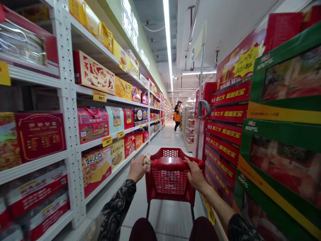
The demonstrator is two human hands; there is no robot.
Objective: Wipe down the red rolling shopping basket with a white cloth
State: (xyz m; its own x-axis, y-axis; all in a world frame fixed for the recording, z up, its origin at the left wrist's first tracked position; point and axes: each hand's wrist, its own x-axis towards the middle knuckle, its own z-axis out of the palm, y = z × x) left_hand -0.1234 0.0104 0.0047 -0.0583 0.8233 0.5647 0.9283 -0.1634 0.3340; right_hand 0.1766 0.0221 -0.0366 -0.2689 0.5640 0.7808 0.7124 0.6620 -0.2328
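Observation:
A red plastic shopping cart (170,177) stands in the aisle right in front of me. My left hand (137,168) is closed on the left end of its handle, with a small pale crumpled thing (147,161) pressed between the fingers and the bar. My right hand (195,174) grips the right end of the handle. Both forearms wear dark patterned sleeves. The basket looks empty through its mesh.
White shelves (67,100) with boxed biscuits and yellow price tags line the left. Stacked red cartons (225,127) and green boxes (283,107) wall the right. A person in an orange vest (177,116) stands far down the tiled aisle (168,137).

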